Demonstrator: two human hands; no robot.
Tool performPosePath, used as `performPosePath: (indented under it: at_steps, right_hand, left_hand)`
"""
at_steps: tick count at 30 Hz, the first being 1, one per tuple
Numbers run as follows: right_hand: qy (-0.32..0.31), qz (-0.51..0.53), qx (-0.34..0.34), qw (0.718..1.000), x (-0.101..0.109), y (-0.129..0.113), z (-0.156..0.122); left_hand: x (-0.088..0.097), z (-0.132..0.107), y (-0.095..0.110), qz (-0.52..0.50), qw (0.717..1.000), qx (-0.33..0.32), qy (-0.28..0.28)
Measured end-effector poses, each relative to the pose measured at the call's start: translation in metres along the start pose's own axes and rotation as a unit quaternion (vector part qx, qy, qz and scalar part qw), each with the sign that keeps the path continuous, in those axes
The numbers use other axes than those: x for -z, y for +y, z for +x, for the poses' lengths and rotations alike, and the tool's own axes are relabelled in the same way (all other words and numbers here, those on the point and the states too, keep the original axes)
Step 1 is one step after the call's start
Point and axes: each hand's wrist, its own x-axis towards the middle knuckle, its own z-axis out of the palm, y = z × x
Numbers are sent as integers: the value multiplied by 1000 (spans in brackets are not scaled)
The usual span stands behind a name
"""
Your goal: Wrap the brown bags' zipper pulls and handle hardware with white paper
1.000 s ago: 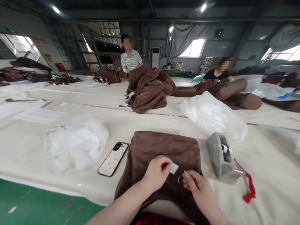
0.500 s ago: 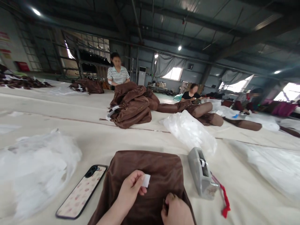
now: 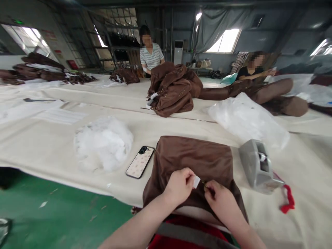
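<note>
In front of me on the table lies a brown leather-like bag. Above it, my left hand pinches a small white slip between thumb and fingers. My right hand is closed on a small brass-coloured metal piece, perhaps a zip pull or clasp; its exact kind is too small to tell. The slip and the metal piece are close together over the bag's front part. A phone in a patterned case rests left of the bag, and a grey tape dispenser stands to its right.
White plastic bags lie left, with another clear plastic bag behind the dispenser. Brown bags are heaped across the cream table. One person stands behind them; another sits at the right. Green floor shows lower left.
The view has turned left and tilted down. My hands have come nearer each other, bringing the white slip close to the metal piece.
</note>
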Motion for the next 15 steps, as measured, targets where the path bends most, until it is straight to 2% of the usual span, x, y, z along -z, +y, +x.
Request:
performPosePath:
  at_steps: [3,5,10,15]
  right_hand:
    - [28,21,4,999,-1,7,-6]
    - [59,-3,13,998,-2,6,-10]
    - [107,-94,70,987,-2,-5,-16]
    - [100,-126,95,982,-3,-7,-19]
  left_hand:
    - [-12,-15,3,124,992,-26,26]
    - [-20,-19,3,140,989,-25,40]
    - [-35,-14,3,73,996,-6,55]
    - [-43,-11,4,11,999,21,45]
